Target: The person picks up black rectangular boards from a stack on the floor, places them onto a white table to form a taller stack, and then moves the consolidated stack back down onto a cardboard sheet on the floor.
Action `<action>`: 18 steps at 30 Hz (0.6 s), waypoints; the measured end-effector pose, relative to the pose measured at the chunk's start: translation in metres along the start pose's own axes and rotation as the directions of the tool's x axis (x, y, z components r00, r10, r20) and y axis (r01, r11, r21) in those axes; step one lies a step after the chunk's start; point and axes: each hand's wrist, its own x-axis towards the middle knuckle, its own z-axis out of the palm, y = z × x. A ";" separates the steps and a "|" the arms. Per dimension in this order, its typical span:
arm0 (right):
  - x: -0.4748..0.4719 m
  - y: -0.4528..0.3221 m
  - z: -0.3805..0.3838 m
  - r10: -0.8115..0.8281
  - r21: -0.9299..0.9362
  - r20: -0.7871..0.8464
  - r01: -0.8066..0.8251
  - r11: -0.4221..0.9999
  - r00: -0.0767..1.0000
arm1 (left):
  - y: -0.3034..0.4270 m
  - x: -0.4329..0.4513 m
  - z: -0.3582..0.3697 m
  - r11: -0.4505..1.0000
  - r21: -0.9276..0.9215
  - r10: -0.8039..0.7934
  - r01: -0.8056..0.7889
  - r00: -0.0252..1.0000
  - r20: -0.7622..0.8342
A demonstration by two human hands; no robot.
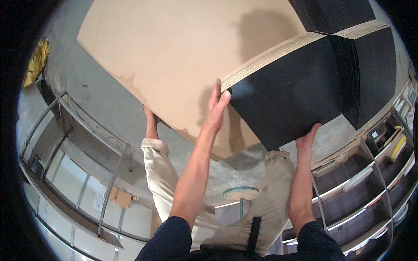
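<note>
Before me a bundle of black-faced panels (287,91) rests on or just above a large tan board (156,55); I cannot tell whether it touches. The pale layered edges of the bundle show along its far left side. My left hand (216,109) grips the left corner of the bundle, thumb on the near side and fingers along the pale edge. At the near edge, my right hand (307,138) holds the bundle from below, its thumb side showing and most fingers hidden under the black face.
More black panels (375,71) stand to the right. A metal-framed rack (81,127) is at lower left, shelves with boards and round pieces (356,179) at lower right. Behind my legs stands a round-topped stool (241,193). A yellow bag-like item (36,63) lies far left.
</note>
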 end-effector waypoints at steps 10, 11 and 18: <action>-0.017 0.020 0.011 -0.006 0.085 -0.059 0.011 0.996 0.998 | 0.092 0.052 0.028 0.401 0.895 -0.252 -0.197 0.915 0.314; -0.017 0.019 0.012 0.003 0.097 -0.110 0.008 0.995 0.994 | 0.090 0.049 0.029 0.418 0.884 -0.221 -0.208 0.921 0.321; -0.022 0.013 0.025 0.015 0.092 -0.149 -0.001 0.996 0.989 | 0.093 0.057 0.030 0.437 0.890 -0.323 -0.133 0.900 0.293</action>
